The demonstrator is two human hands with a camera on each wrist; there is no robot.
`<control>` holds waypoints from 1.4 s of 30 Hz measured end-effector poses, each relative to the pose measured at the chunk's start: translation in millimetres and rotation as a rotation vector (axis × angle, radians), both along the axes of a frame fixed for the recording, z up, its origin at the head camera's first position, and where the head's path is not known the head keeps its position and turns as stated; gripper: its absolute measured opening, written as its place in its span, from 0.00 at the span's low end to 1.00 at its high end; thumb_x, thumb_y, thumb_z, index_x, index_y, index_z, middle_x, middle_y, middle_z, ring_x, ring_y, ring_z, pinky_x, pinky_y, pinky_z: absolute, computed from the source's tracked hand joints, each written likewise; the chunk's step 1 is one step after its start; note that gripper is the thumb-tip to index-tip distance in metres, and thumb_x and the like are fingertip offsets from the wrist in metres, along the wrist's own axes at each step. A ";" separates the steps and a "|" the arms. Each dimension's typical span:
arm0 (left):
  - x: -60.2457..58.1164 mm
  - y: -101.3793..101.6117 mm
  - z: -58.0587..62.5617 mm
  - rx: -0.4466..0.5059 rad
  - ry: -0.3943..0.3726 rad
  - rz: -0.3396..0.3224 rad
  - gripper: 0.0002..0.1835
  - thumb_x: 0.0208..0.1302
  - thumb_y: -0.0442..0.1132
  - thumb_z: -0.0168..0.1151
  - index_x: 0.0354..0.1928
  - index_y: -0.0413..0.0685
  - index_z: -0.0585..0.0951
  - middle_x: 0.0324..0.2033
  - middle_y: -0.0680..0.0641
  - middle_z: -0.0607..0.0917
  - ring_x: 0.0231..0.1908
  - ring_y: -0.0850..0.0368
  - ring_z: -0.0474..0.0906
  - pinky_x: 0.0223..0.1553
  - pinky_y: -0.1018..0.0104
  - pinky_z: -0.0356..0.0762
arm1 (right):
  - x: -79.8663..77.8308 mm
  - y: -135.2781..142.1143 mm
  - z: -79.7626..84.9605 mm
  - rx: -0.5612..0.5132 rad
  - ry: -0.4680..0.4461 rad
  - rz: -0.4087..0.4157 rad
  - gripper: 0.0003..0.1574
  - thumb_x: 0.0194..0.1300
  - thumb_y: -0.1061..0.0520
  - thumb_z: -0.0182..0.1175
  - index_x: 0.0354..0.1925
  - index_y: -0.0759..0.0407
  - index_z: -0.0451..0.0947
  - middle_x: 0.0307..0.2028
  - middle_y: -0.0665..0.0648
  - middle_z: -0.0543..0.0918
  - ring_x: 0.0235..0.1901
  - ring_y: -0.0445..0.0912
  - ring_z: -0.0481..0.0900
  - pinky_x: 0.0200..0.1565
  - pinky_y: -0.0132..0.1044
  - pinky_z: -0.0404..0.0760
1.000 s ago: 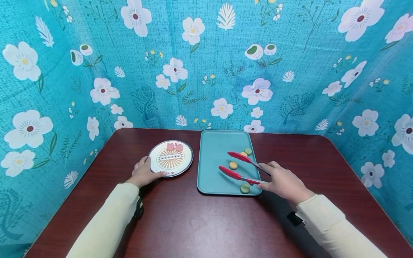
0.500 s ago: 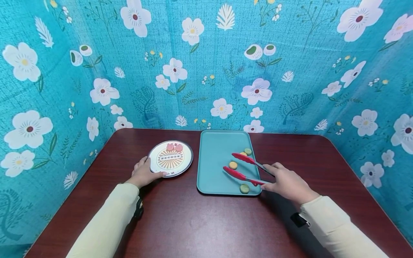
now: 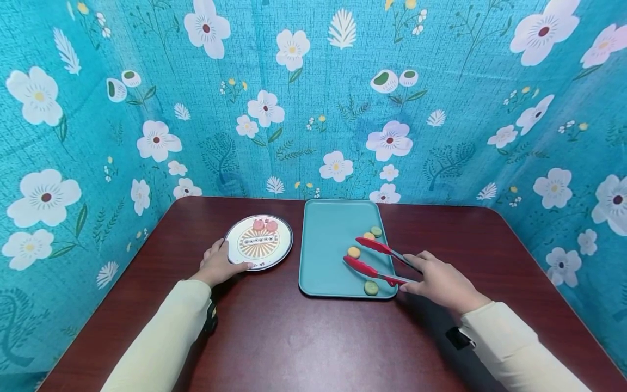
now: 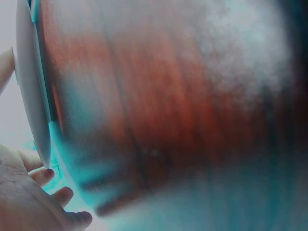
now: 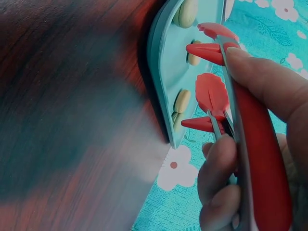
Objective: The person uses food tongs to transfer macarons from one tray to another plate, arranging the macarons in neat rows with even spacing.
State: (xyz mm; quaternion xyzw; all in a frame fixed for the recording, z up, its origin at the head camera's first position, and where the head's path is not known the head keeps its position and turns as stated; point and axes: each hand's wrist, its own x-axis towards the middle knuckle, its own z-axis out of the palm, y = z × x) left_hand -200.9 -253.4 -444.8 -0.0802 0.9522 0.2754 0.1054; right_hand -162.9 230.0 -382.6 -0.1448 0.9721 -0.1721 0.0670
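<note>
In the head view my left hand (image 3: 217,265) holds the near-left rim of a round white plate (image 3: 284,247), thumb over the edge and fingers along the outer side. Two pink macarons (image 3: 265,225) sit at the plate's back. My right hand (image 3: 443,286) grips red-tipped tongs (image 3: 361,266), their arms spread. Between the two tips, in this view, appears a yellow macaron (image 3: 354,252) on the blue-green tray (image 3: 323,228). Behind the far tip are another yellow macaron (image 3: 369,236) and a green macaron (image 3: 375,231). A second green macaron (image 3: 371,287) lies by the tray's near edge.
Plate and tray stand side by side on a dark red-brown wooden table (image 3: 294,337), with a narrow strip of tabletop between them. A turquoise flowered cloth (image 3: 303,98) hangs close behind the table and along both sides.
My right hand and the tongs have shifted to the right and slightly towards me, the tips now closer round the front yellow macaron. The left hand and plate have stayed put.
</note>
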 end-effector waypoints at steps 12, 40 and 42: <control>1.2 1.0 2.6 -0.003 0.004 -0.006 0.61 0.54 0.63 0.66 0.73 0.31 0.45 0.70 0.30 0.47 0.67 0.31 0.43 0.66 0.34 0.47 | 0.4 5.3 -0.9 0.015 -0.019 -0.006 0.51 0.51 0.41 0.72 0.65 0.65 0.68 0.44 0.60 0.76 0.32 0.45 0.73 0.27 0.37 0.76; -0.6 -1.4 -0.3 0.000 0.003 -0.010 0.62 0.52 0.65 0.66 0.73 0.32 0.45 0.71 0.30 0.46 0.67 0.30 0.43 0.66 0.34 0.47 | 0.7 8.5 -5.5 -0.017 -0.055 0.005 0.46 0.55 0.43 0.70 0.64 0.65 0.69 0.44 0.57 0.77 0.35 0.45 0.73 0.29 0.37 0.74; -0.2 -1.0 0.3 0.001 0.000 -0.009 0.62 0.53 0.64 0.66 0.74 0.32 0.45 0.71 0.30 0.46 0.67 0.31 0.43 0.66 0.34 0.46 | 1.1 8.3 -5.0 -0.021 -0.059 0.003 0.46 0.54 0.43 0.71 0.64 0.65 0.69 0.44 0.57 0.77 0.35 0.46 0.73 0.30 0.37 0.75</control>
